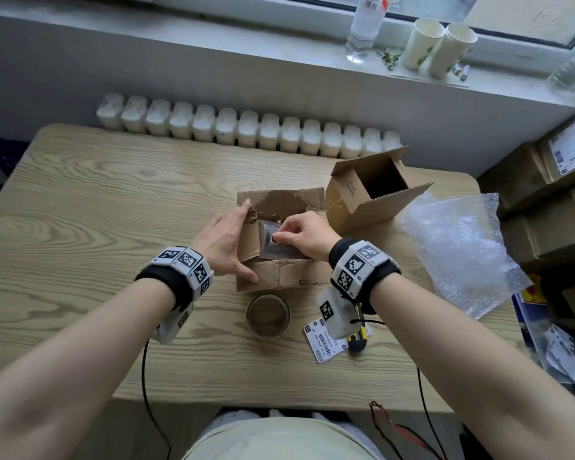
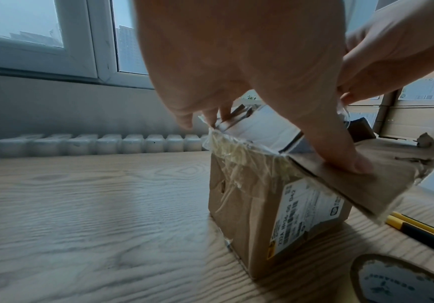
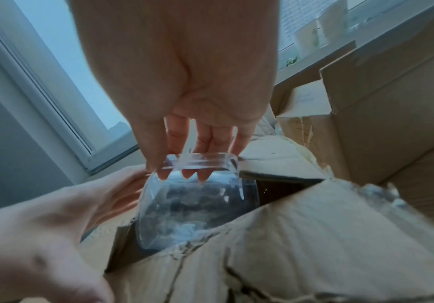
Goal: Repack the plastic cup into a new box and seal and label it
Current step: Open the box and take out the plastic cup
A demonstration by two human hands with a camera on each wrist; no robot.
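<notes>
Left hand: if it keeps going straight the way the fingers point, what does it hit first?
Probably the torn flaps of the old box, which the left hand already touches. Beyond that, the line runs over bare table towards the radiator; depth is unclear.

My sill: bottle (image 1: 364, 26), two paper cups (image 1: 439, 46). Radiator (image 1: 246, 129) behind my table (image 1: 97, 210). Stacked parcels (image 1: 551, 194) right.

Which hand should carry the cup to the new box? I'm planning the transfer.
Right: the right hand already pinches the plastic cup and is nearer the new box; the left hand steadies the old box.
</notes>
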